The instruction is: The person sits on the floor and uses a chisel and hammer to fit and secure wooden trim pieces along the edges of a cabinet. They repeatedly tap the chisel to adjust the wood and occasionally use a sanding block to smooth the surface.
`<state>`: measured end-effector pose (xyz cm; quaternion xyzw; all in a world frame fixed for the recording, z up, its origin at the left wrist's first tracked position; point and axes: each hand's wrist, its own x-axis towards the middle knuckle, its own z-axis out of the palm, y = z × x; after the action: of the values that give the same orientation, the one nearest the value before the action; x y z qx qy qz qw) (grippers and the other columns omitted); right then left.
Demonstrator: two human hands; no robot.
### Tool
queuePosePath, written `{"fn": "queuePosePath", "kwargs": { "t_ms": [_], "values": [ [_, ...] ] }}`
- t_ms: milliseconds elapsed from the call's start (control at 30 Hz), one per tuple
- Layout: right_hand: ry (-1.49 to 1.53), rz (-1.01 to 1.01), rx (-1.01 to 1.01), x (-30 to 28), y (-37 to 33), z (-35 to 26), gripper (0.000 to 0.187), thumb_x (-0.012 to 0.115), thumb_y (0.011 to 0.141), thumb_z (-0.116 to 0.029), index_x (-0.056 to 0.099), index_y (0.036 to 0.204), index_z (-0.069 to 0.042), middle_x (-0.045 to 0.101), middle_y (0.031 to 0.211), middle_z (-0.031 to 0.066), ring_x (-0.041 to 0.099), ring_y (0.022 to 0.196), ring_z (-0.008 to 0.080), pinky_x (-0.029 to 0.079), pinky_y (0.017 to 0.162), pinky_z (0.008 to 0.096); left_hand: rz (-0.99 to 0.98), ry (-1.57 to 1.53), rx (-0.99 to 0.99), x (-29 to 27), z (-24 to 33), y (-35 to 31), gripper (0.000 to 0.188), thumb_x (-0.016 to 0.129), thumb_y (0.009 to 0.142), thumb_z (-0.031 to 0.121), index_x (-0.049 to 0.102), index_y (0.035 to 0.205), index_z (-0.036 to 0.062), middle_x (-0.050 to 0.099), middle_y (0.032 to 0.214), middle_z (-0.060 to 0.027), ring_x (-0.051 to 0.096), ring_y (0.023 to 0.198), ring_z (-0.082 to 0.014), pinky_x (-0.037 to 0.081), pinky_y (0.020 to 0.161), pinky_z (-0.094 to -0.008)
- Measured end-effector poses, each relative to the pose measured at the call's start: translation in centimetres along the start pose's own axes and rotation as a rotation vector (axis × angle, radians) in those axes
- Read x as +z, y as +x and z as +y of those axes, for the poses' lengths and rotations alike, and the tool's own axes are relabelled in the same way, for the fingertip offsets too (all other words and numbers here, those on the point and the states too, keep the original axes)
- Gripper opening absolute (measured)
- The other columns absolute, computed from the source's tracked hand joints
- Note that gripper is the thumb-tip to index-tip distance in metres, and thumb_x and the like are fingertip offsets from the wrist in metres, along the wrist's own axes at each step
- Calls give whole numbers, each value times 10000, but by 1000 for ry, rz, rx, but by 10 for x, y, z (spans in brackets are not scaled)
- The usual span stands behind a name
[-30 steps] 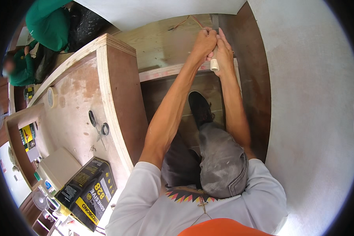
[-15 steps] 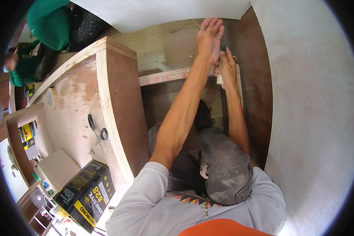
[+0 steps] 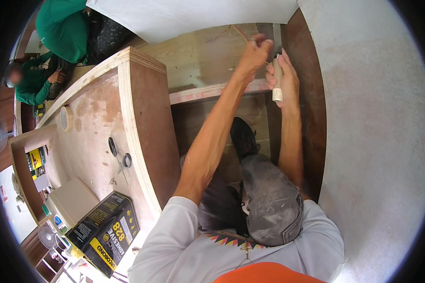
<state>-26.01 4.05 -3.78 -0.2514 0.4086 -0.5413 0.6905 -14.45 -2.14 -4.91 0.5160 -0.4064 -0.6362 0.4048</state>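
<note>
My right hand point(image 3: 289, 80) is wrapped round a cream cylindrical handle or tube point(image 3: 277, 81) with a paler lower end; its far end is hidden by the fingers. Just left of it, my left hand point(image 3: 256, 55) is slightly blurred, its fingers curled closed; whatever they may pinch cannot be made out. Thin orange-brown wires point(image 3: 239, 32) run up beside that hand. Both hands are above a pale-edged crossboard point(image 3: 212, 91) inside a wooden cabinet frame, close to its dark brown right side panel point(image 3: 308, 94).
On the board at left lie scissors point(image 3: 119, 155), a tape roll point(image 3: 66, 119) and a black-and-yellow adhesive tin point(image 3: 104, 231). A white panel point(image 3: 189, 14) overhangs the far side; a large pale panel point(image 3: 373, 141) stands at right. A co-worker in green point(image 3: 33, 89) crouches at far left.
My left hand has gone from spread fingers to curled ones and lowered slightly. My right hand has shifted right with the cream cylinder, apart from the left. The co-worker's hand has come into view.
</note>
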Motion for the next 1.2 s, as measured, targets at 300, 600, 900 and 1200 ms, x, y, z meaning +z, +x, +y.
{"fn": "queuePosePath", "kwargs": {
  "t_ms": [300,600,900,1200],
  "values": [
    [-27,22,-50,40,25,-3,457,484,1047,-277,447,1462,-89,535,776,13,465,489,87,397,401,255,-164,-124,145,-9,-17,27,635,459,999,235,237,1502,-83,703,1039,-167,585,556,-180,456,392,-327],
    [-7,137,-98,25,13,5,400,496,1027,-295,489,1363,-76,560,825,15,476,484,99,379,385,255,-131,-24,-168,15,31,-15,636,435,980,233,275,1515,-71,671,1007,-185,482,433,-183,347,283,-319],
    [-51,127,-122,39,41,32,443,470,1055,-244,455,1462,-67,595,912,42,487,530,92,414,435,263,-82,105,124,-24,-38,50,563,470,968,311,439,1446,15,547,727,-79,379,359,-138,310,292,-326],
    [-197,-38,-191,19,78,46,488,467,1054,-235,382,1508,-77,585,872,47,483,527,102,417,427,273,111,70,-97,-25,40,14,315,474,970,307,582,1086,34,546,703,-81,391,374,-134,303,294,-318]
  ]
}}
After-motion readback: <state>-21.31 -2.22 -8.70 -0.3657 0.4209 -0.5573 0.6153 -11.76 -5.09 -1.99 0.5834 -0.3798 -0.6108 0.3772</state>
